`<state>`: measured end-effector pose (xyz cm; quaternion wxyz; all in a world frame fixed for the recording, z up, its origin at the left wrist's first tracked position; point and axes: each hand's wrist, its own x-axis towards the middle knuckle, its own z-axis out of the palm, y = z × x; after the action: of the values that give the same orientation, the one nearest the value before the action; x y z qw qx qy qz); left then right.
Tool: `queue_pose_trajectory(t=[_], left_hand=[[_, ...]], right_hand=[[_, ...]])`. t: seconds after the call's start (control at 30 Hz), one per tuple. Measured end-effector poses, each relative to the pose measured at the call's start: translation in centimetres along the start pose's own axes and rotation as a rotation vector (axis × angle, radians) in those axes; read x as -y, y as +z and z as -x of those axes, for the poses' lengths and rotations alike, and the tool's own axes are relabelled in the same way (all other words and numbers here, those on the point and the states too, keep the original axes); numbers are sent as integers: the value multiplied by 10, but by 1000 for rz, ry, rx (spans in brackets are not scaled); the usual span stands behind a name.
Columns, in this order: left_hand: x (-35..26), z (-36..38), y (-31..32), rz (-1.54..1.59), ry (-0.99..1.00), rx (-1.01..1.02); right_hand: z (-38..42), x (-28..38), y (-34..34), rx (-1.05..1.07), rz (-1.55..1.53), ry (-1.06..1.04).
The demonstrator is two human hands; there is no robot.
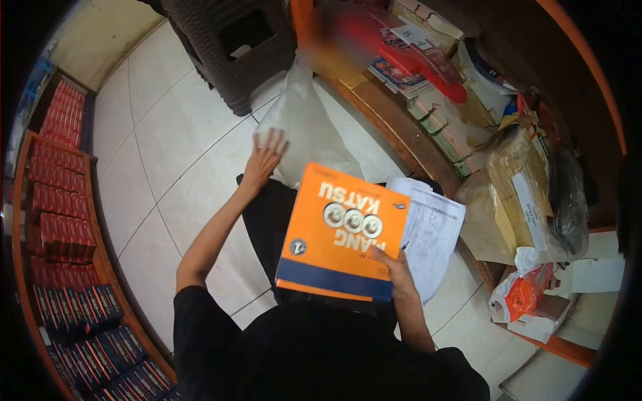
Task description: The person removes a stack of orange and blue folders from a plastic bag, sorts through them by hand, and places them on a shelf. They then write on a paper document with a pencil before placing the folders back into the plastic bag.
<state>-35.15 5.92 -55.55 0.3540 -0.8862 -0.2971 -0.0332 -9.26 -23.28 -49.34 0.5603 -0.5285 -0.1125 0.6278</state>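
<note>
The left hand (pixel 266 155), fingers spread open, rests on the white plastic bag (pixel 301 127) in the upper middle of the frame. The right hand (pixel 396 271) grips the orange box (pixel 341 230) at centre, apparently with a pen, its long axis running toward the bag.

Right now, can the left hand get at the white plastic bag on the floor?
Probably yes. The left hand is stretched out with open fingers right at the white plastic bag, seemingly touching it, and nothing lies between them. The orange box stays in the right hand.
</note>
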Motion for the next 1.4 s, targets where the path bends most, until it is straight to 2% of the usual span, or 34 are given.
queue_pose_trajectory(t=[0.1,0.13,0.17,0.23,0.37,0.4,0.5,0.6,0.73,0.83,0.9,0.93,0.97,1.0,1.03,1.13,1.17,1.23,1.27,1.33,1.4], left_hand=[[-15,-8,59,235,372,218],[-12,-16,65,321,421,251],[-14,-24,71,435,267,301],[-4,-55,37,651,-31,401],[12,-86,-7,1063,-255,140],[12,-86,-18,1105,-274,107],[28,-70,-40,1276,-108,221],[37,-49,-70,1200,-173,105],[22,-21,-78,1049,-143,129],[2,-11,-79,966,-244,142],[-5,1,-73,962,-297,172],[-13,-1,-75,1019,-219,42],[-25,-5,-78,1047,-124,-38],[-37,-21,-90,1070,-186,-137],[-46,-37,-99,1096,-250,-229],[-51,-90,-131,1367,-544,-106],[-62,-94,-144,1303,-390,-104],[-89,-97,-170,1173,-76,-138],[-99,-92,-183,1180,1,-66],[-101,-71,-195,1298,26,-27],[-87,-44,-200,1319,-92,55]], right_hand=[[3,-13,-2,44,32,115],[4,-14,-3,50,61,121],[4,-14,-3,56,85,129],[4,-10,-1,74,99,126],[-5,-1,11,68,68,149],[-10,4,16,61,54,155],[-29,8,34,-36,-108,97],[-69,-11,48,-172,-222,-142],[-126,-25,78,-439,-251,-367],[-149,-15,106,-449,-424,-462],[-164,-16,119,-523,-339,-588],[-178,-14,125,-554,-298,-654],[-195,-14,126,-469,-139,-651],[-208,-16,125,-386,25,-634],[-204,-1,127,-216,-11,-471],[-209,36,127,109,176,14],[-210,37,122,213,189,87],[-219,31,107,372,157,106],[-225,24,102,421,137,78],[-244,6,104,462,109,-21],[-264,-17,113,377,136,-158]])
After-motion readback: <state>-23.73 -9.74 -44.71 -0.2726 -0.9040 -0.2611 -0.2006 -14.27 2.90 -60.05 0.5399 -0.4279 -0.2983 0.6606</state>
